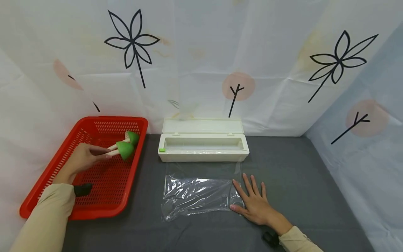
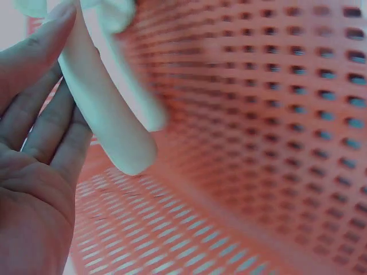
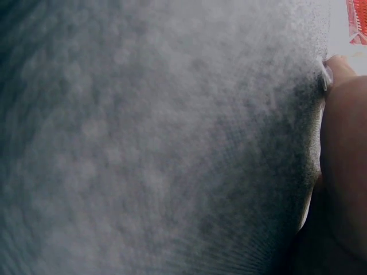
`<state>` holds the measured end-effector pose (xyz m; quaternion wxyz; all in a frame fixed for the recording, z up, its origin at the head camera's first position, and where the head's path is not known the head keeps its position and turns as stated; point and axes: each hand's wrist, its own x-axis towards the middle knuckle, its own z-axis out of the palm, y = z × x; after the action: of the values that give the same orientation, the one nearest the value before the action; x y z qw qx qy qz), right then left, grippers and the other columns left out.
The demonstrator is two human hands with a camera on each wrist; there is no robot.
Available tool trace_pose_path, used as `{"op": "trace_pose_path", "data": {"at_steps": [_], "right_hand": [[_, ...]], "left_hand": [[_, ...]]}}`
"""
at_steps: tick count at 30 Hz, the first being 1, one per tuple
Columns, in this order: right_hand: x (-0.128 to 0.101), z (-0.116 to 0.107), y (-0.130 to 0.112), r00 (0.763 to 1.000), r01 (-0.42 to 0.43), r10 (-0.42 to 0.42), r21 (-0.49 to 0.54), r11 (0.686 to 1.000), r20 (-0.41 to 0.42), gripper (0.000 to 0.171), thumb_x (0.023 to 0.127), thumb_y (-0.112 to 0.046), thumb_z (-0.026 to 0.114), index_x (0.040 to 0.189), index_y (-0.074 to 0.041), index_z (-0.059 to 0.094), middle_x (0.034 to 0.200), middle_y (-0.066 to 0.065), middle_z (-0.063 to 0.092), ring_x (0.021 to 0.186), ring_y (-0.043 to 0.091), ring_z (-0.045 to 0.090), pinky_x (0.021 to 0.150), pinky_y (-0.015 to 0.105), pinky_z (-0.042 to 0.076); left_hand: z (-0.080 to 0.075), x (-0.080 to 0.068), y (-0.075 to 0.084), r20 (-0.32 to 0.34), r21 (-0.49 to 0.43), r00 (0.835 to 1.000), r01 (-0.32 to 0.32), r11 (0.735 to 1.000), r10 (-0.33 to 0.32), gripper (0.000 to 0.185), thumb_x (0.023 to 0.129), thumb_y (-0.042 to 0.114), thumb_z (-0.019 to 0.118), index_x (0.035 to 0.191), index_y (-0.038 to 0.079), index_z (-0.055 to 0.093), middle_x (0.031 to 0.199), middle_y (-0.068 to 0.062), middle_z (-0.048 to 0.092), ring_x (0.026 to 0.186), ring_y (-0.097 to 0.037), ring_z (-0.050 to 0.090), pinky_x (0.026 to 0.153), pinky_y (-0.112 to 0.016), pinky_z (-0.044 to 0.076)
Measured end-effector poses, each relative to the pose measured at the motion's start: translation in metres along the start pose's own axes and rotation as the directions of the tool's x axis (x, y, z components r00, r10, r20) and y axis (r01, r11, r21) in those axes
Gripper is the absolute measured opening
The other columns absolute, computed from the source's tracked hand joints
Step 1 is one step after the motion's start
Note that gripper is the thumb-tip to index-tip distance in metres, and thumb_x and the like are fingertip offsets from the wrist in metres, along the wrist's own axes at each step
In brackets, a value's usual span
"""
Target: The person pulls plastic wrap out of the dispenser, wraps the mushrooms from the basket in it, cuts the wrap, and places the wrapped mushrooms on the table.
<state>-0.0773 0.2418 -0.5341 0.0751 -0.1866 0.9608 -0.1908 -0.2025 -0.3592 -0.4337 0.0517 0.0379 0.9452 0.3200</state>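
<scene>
Over the red basket (image 1: 94, 213), my left hand (image 1: 84, 159) pinches the white stem of a green-capped mushroom (image 1: 125, 149) between thumb and fingers. A second green-capped mushroom (image 1: 132, 138) lies right beside it; in the left wrist view its pale stem (image 2: 143, 109) shows behind the pinched stem (image 2: 106, 109). I cannot tell whether the fingers hold this one too. My right hand (image 1: 256, 207) lies flat with fingers spread, its thumb and index finger on the right edge of a sheet of cling film (image 1: 198, 197). The right wrist view shows mostly grey table and part of that hand.
A white cling film dispenser (image 1: 203, 156) with its lid (image 1: 203, 126) raised stands at the back middle, the film running from its front onto the grey table (image 1: 302, 182). A green slider (image 1: 162, 150) sits at its left end. Patterned white cloth (image 1: 195, 52) hangs behind.
</scene>
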Motion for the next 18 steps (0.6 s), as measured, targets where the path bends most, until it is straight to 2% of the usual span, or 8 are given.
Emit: {"op": "trace_pose_path", "data": {"at_steps": [4,6,8,11,13,15,18], "right_hand": [[0.001,0.005,0.004,1.0,-0.021,0.021,-0.014,1.0,0.01,0.085,0.097,-0.065,0.053,0.164,-0.031,0.015,0.169,0.017,-0.003,0.152,0.044,-0.011,0.11,0.072,-0.011],[0.001,0.004,0.005,0.999,-0.028,0.029,-0.016,0.999,0.018,0.085,0.096,-0.066,0.053,0.164,-0.032,0.014,0.169,0.016,-0.004,0.152,0.043,-0.012,0.111,0.071,-0.012],[0.001,0.003,0.005,0.999,-0.031,0.032,-0.017,0.999,0.024,0.085,0.096,-0.067,0.053,0.164,-0.031,0.015,0.169,0.017,-0.004,0.152,0.043,-0.012,0.11,0.072,-0.012],[0.001,0.001,0.002,0.999,-0.037,0.038,-0.022,0.999,0.036,0.086,0.096,-0.067,0.052,0.164,-0.03,0.015,0.169,0.017,-0.004,0.152,0.043,-0.013,0.11,0.072,-0.012],[0.001,0.002,0.002,0.999,-0.029,0.03,-0.024,0.999,0.023,0.087,0.096,-0.067,0.053,0.164,-0.03,0.015,0.169,0.018,-0.003,0.152,0.044,-0.011,0.11,0.072,-0.012],[0.001,0.001,0.0,1.0,-0.012,0.012,-0.015,1.0,-0.001,0.086,0.096,-0.065,0.055,0.164,-0.028,0.018,0.168,0.021,0.001,0.152,0.046,-0.008,0.11,0.073,-0.011],[0.0,-0.001,-0.004,0.999,0.014,-0.014,0.0,1.0,-0.032,0.085,0.096,-0.061,0.059,0.163,-0.022,0.023,0.167,0.025,0.006,0.151,0.051,-0.004,0.109,0.075,-0.009]], "left_hand": [[-0.014,-0.016,0.027,-0.105,-0.061,0.994,-0.042,0.997,0.035,0.045,0.092,0.032,0.078,0.118,-0.004,0.073,0.105,-0.021,0.074,0.08,-0.007,0.057,0.058,-0.027,0.049],[-0.014,-0.024,0.049,-0.152,-0.113,0.987,-0.075,0.991,0.057,0.042,0.091,0.03,0.079,0.118,-0.003,0.074,0.101,-0.018,0.076,0.078,-0.003,0.06,0.059,-0.026,0.051],[-0.007,-0.032,0.074,-0.182,-0.174,0.98,-0.114,0.978,0.082,0.04,0.09,0.027,0.081,0.118,-0.001,0.075,0.096,-0.012,0.077,0.075,-0.005,0.063,0.056,-0.026,0.05],[0.013,-0.04,0.114,-0.195,-0.272,0.973,-0.172,0.947,0.121,0.037,0.087,0.022,0.083,0.116,0.0,0.076,0.093,-0.009,0.077,0.076,-0.009,0.068,0.06,-0.023,0.053],[0.033,-0.044,0.14,-0.196,-0.316,0.967,-0.218,0.923,0.161,0.031,0.085,0.015,0.085,0.112,0.001,0.078,0.087,-0.009,0.076,0.07,-0.01,0.064,0.055,-0.021,0.049],[0.057,-0.047,0.162,-0.174,-0.362,0.964,-0.253,0.897,0.201,0.028,0.082,0.011,0.086,0.108,0.001,0.079,0.087,-0.009,0.076,0.065,-0.008,0.057,0.052,-0.019,0.045],[0.1,-0.048,0.188,-0.119,-0.426,0.958,-0.286,0.858,0.26,0.023,0.079,0.005,0.087,0.1,0.0,0.081,0.078,-0.008,0.074,0.058,-0.008,0.046,0.046,-0.022,0.033]]}}
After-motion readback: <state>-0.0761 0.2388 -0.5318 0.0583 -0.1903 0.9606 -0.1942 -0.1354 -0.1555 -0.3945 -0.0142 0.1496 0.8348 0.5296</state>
